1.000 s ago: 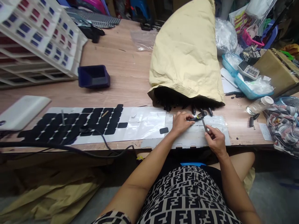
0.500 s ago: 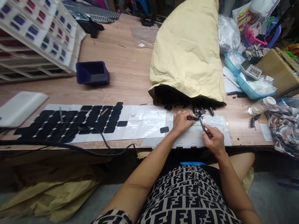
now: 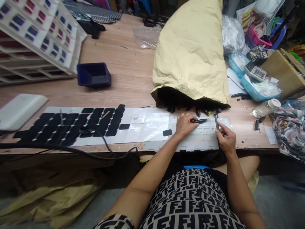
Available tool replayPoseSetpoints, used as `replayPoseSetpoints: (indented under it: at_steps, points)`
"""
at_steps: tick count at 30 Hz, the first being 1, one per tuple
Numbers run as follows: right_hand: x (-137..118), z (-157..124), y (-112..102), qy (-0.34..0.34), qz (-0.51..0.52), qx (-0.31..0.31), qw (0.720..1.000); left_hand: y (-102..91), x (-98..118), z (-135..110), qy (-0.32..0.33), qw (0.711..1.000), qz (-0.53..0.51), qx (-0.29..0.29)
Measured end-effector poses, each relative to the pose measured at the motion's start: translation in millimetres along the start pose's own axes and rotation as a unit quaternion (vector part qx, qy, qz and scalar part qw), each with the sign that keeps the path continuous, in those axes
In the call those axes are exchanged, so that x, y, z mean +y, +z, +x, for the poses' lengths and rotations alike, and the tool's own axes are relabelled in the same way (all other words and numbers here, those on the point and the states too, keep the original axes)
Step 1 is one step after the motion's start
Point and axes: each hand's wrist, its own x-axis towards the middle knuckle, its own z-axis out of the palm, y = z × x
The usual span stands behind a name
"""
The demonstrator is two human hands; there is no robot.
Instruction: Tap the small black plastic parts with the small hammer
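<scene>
- The yellowish sack (image 3: 188, 54) lies on your table (image 3: 124, 73), its dark mouth just beyond your hands.
- Your right hand (image 3: 227, 138) is closed around the hammer (image 3: 216, 121); expect stiff, head-heavy handling, best held along the handle.
- Your left hand (image 3: 186, 124) pinches the slim black piece (image 3: 202, 121) above the pale board (image 3: 190, 140); it looks light, rigid, possibly slippery, so grip its near end.

From far away, I see through one head camera, facing forward and down, quite near the wooden table (image 3: 130, 73)
</scene>
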Motion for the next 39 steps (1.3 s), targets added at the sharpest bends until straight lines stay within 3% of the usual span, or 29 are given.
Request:
replayPoseSetpoints:
  at_steps: [5,7,10,14,16,19,22,25,28,31,33,36,39]
  points:
    - [16.0,11.3,-0.4,0.072,0.100,0.020,0.992,-9.5,2.1,-9.2,0.042,0.999,0.009,-0.022]
    - [17.5,12.8,0.1,0.078,0.123,0.021,0.989,-16.3,5.0,-26.5,0.121,0.991,0.001,-0.059]
    - [17.9,13.0,0.8,0.083,0.139,0.013,0.987,-19.5,9.0,-65.2,0.278,0.951,-0.003,-0.134]
    - [19.0,12.1,2.8,0.091,0.135,0.012,0.987,1.5,6.8,-110.9,0.394,0.899,0.076,-0.177]
    - [18.7,11.3,3.5,0.087,0.134,0.010,0.987,18.7,1.9,-121.9,0.425,0.882,0.135,-0.154]
    - [16.9,9.7,3.6,0.082,0.129,0.001,0.988,42.8,-7.0,-125.8,0.440,0.870,0.208,-0.076]
    - [15.6,8.0,3.1,0.079,0.125,-0.004,0.989,59.1,-14.0,-124.0,0.433,0.870,0.236,-0.018]
    - [16.1,6.8,2.8,0.076,0.119,-0.003,0.990,64.6,-16.6,-124.3,0.424,0.875,0.231,-0.021]
    - [17.2,5.8,2.8,0.072,0.112,-0.003,0.991,58.4,-10.6,-128.3,0.416,0.884,0.209,-0.046]
    - [17.8,5.0,2.8,0.069,0.104,-0.009,0.992,43.2,5.6,-126.6,0.378,0.913,0.136,-0.064]
    - [18.2,4.7,2.7,0.067,0.095,-0.012,0.993,31.3,18.8,-113.6,0.314,0.945,0.076,-0.058]
    - [19.2,4.8,2.7,0.062,0.083,-0.014,0.995,16.3,33.0,-70.9,0.160,0.986,0.048,0.011]
    - [20.2,5.2,2.9,0.053,0.074,-0.014,0.996,8.8,36.3,-15.5,0.016,0.992,0.083,0.093]
